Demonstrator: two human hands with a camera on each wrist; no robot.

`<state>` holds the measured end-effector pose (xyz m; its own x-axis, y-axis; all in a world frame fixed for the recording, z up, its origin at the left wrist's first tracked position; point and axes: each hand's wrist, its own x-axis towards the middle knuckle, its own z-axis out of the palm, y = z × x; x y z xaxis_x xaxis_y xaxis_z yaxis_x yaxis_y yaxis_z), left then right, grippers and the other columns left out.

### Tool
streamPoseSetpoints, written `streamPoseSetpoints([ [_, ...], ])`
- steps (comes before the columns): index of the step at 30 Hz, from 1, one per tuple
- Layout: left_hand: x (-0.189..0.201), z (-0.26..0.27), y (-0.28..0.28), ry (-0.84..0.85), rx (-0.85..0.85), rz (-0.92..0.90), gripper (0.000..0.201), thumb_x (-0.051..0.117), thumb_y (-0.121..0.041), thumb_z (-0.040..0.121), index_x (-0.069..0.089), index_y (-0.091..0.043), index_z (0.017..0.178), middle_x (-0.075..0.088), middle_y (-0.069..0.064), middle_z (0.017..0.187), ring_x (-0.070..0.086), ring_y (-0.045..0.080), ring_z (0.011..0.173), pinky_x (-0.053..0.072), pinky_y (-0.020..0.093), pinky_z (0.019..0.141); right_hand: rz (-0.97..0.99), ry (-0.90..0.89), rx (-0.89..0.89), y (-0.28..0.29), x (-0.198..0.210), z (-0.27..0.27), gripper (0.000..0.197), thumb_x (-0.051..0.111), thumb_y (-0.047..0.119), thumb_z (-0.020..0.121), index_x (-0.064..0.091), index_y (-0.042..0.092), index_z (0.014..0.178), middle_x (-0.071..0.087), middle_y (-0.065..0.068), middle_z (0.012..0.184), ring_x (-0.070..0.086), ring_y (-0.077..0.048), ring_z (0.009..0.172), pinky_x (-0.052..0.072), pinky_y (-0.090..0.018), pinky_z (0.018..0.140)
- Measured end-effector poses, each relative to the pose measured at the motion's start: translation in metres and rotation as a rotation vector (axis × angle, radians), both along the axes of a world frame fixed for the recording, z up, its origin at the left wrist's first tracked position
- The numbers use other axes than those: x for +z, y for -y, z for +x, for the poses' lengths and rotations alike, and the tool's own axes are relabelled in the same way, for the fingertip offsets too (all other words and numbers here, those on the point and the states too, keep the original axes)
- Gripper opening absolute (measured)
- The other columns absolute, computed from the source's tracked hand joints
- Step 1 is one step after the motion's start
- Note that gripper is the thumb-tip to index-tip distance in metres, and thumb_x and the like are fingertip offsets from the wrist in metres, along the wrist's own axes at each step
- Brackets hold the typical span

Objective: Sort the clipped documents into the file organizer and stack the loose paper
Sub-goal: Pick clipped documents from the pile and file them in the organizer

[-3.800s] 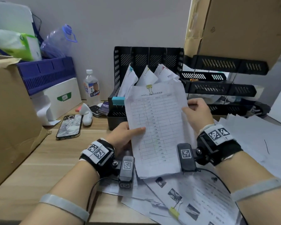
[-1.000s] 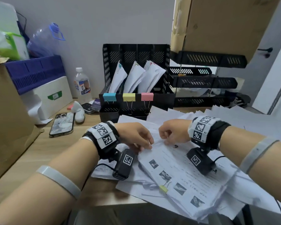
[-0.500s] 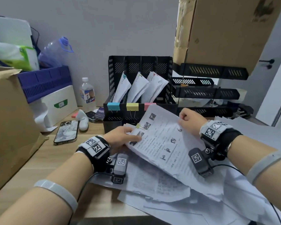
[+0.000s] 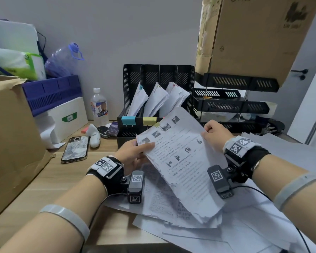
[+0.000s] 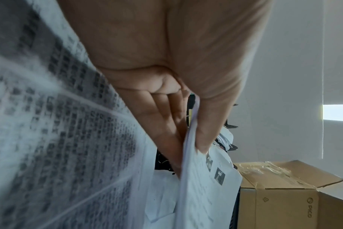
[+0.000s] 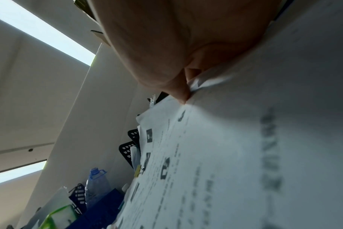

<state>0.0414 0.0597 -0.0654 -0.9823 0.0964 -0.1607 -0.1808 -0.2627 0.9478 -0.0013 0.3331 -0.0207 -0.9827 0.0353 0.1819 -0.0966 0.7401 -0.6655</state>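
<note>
Both hands were on it! The clipped white document with small printed pictures (image 4: 179,161) hung tilted above the light wooden tabletop (image 4: 49,179), just in front of the black mesh file organizer (image 4: 159,77). The left hand (image 4: 133,154) took its left edge in a tight grip, thumb on the printed face and fingers (image 5: 166,124) underneath, the sheets wedged between them in the left wrist view. The right hand (image 4: 215,134) pinched the right edge near the top, its grip narrow, the thumb tip (image 6: 180,94) pressed onto the page right at a crumpled fold.

The document's long axis ran from its top, up by the organizer, down toward the person. The top corner with the yellow binder clip (image 4: 157,124) pointed at the organizer's front wall, overlapping it in the head view, and the ragged bottom edge hung low over the loose white sheets (image 4: 171,207) spread on the tabletop in front of the organizer.

Inside the organizer, three white bundles (image 4: 157,101) leaned in its slots. Blue (image 4: 128,120) and yellow (image 4: 149,120) clips sat on its front wall. A dark-cased phone (image 4: 75,148) lay flat on the tabletop, left of the organizer.
</note>
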Motion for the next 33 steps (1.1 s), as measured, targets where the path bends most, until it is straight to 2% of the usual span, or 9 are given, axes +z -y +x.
streamPoseSetpoints([
  [6, 0.001, 0.003, -0.006, -0.045, -0.095, -0.033, 0.026, 0.064, -0.001, 0.093, 0.067, -0.002, 0.119, 0.077, 0.015, 0.111, 0.077, 0.023, 0.087, 0.062, 0.026, 0.060, -0.061, -0.060, -0.037, 0.014, 0.012, -0.002, 0.004, 0.048, 0.014, 0.098, 0.049, 0.012, 0.095, 0.045, 0.001, 0.071, 0.042, -0.017, 0.062, 0.032, -0.028, 0.053],
  [10, 0.009, 0.002, -0.009, -0.126, -0.128, -0.139, 0.028, 0.059, 0.000, 0.097, 0.066, -0.004, 0.124, 0.073, 0.015, 0.121, 0.072, 0.032, 0.109, 0.059, 0.047, 0.092, -0.137, -0.109, -0.039, 0.024, 0.022, -0.002, 0.012, 0.050, 0.014, 0.096, 0.049, 0.009, 0.106, 0.053, -0.004, 0.089, 0.049, -0.019, 0.075, 0.037, -0.027, 0.057],
  [12, 0.021, -0.001, -0.011, -0.179, -0.020, -0.203, 0.026, 0.058, 0.000, 0.097, 0.066, -0.006, 0.121, 0.074, 0.013, 0.118, 0.072, 0.030, 0.108, 0.057, 0.049, 0.095, -0.145, -0.173, -0.074, 0.030, 0.027, -0.001, 0.026, 0.058, 0.019, 0.090, 0.046, 0.013, 0.112, 0.054, -0.009, 0.109, 0.053, -0.022, 0.091, 0.044, -0.029, 0.069],
  [15, 0.044, -0.007, -0.017, -0.347, 0.119, -0.270, 0.020, 0.054, -0.003, 0.099, 0.068, -0.014, 0.108, 0.075, -0.001, 0.105, 0.072, 0.019, 0.102, 0.059, 0.040, 0.090, 0.013, -0.257, -0.040, 0.044, 0.044, 0.007, 0.048, 0.070, 0.044, 0.081, 0.049, 0.020, 0.117, 0.052, -0.005, 0.122, 0.054, -0.021, 0.107, 0.049, -0.037, 0.092],
  [19, 0.074, -0.012, -0.039, -0.730, 0.096, -0.520, 0.029, 0.049, -0.009, 0.104, 0.065, -0.017, 0.127, 0.072, -0.007, 0.117, 0.068, -0.003, 0.107, 0.054, 0.016, 0.090, -0.281, 0.137, 0.334, 0.081, 0.070, 0.028, 0.087, 0.069, 0.070, 0.071, 0.034, 0.031, 0.140, 0.059, 0.001, 0.124, 0.064, -0.020, 0.106, 0.063, -0.044, 0.077],
  [22, 0.083, -0.024, -0.056, -0.841, -0.045, -0.590, 0.056, 0.061, -0.007, 0.097, 0.043, -0.011, 0.150, 0.061, 0.005, 0.139, 0.059, 0.013, 0.129, 0.049, 0.025, 0.106, -0.351, -0.022, 0.236, 0.095, 0.086, 0.021, 0.072, 0.069, 0.058, 0.076, 0.047, 0.017, 0.130, 0.066, -0.006, 0.114, 0.068, -0.025, 0.099, 0.062, -0.046, 0.076],
  [24, 0.088, -0.035, -0.059, -0.824, -0.099, -0.529, 0.075, 0.071, -0.028, 0.092, 0.033, -0.020, 0.156, 0.050, 0.001, 0.150, 0.050, 0.012, 0.137, 0.045, 0.034, 0.112, -0.320, -0.196, 0.114, 0.090, 0.099, 0.009, 0.041, 0.057, 0.031, 0.090, 0.056, 0.016, 0.128, 0.068, -0.008, 0.115, 0.066, -0.028, 0.102, 0.056, -0.041, 0.090],
  [28, 0.101, -0.054, -0.054, -0.633, -0.056, -0.354, 0.053, 0.053, -0.043, 0.101, 0.044, -0.022, 0.150, 0.053, -0.005, 0.144, 0.054, 0.008, 0.130, 0.050, 0.036, 0.104, -0.344, -0.348, 0.006, 0.073, 0.129, -0.006, 0.039, 0.047, 0.008, 0.092, 0.059, 0.013, 0.129, 0.067, -0.011, 0.122, 0.063, -0.033, 0.110, 0.048, -0.034, 0.094],
  [33, 0.080, -0.104, -0.037, -0.499, 0.038, -1.338, 0.046, 0.052, -0.039, 0.099, 0.050, -0.038, 0.145, 0.020, 0.010, 0.164, 0.021, 0.029, 0.153, 0.023, 0.047, 0.124, -0.287, -0.429, 0.001, 0.069, 0.163, -0.017, 0.037, 0.045, 0.012, 0.098, 0.052, 0.009, 0.134, 0.060, -0.013, 0.133, 0.057, -0.033, 0.119, 0.045, -0.043, 0.105],
])
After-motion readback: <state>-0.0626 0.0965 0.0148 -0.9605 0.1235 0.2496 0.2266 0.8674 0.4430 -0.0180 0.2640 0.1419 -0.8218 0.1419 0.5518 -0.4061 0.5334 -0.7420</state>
